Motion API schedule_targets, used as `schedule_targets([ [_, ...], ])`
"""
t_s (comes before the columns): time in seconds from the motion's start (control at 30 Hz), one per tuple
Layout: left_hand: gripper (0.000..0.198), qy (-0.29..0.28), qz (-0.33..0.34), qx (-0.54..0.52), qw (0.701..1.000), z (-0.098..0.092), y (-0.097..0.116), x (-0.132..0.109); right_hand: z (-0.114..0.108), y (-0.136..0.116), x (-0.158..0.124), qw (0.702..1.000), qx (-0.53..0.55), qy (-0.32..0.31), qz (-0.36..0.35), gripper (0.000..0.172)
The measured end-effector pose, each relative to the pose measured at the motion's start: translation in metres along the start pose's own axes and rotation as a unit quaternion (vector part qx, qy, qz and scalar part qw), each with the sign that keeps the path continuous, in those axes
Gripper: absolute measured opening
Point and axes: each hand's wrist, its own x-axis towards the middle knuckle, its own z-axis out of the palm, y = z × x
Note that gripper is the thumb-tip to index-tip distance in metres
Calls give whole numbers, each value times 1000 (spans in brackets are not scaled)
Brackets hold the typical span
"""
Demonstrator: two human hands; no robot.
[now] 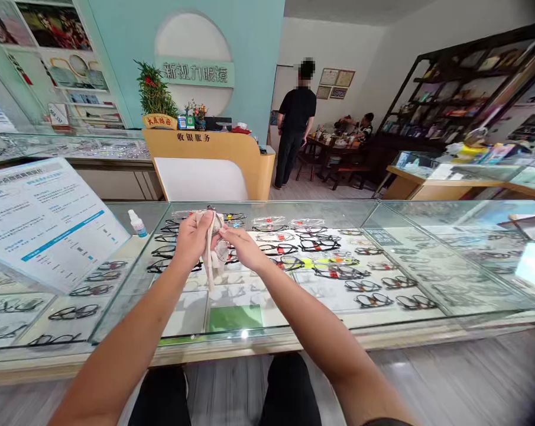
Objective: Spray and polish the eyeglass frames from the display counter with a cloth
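Above the glass display counter point(249, 337), both hands meet around a pale cloth point(208, 266) and a pair of eyeglasses point(221, 251). My left hand point(191, 238) is closed on the cloth, which hangs down below the fingers. Pinched at the eyeglasses' near side is my right hand point(244, 247), its thumb and fingertips together. A clear lens shows between the hands; the cloth and fingers hide much of the frame. Under the glass, dark-rimmed spectacles point(318, 244) lie in rows.
A small spray bottle point(137, 223) stands on the counter at left, near a large printed sheet point(49, 219). Beyond the counter are a wooden cashier desk point(205, 148) and a standing person in black point(296, 118). Another glass case point(453, 177) sits at right.
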Motion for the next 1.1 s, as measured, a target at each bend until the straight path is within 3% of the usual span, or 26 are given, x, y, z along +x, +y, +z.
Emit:
schedule_targets([
  [0.3, 65, -111, -25, -69, 991, -7, -8, 11, -9, -2, -2, 998, 34, 39, 40, 58],
  [0.63, 62, -197, -27, -77, 977, -5, 9, 4, -13, 5, 2, 994, 79, 56, 52, 59],
  [0.8, 54, -170, -10, -45, 984, -3, 10, 2, -12, 6, 2, 996, 66, 43, 44, 62],
  [0.97, 46, -102, 3, -9, 995, 2, 11, -2, -6, 3, 0, 999, 39, 11, 20, 68],
  [1.1, 52, -38, 36, 13, 999, 5, 9, -5, 0, 2, -4, 1000, 9, 8, 26, 70],
])
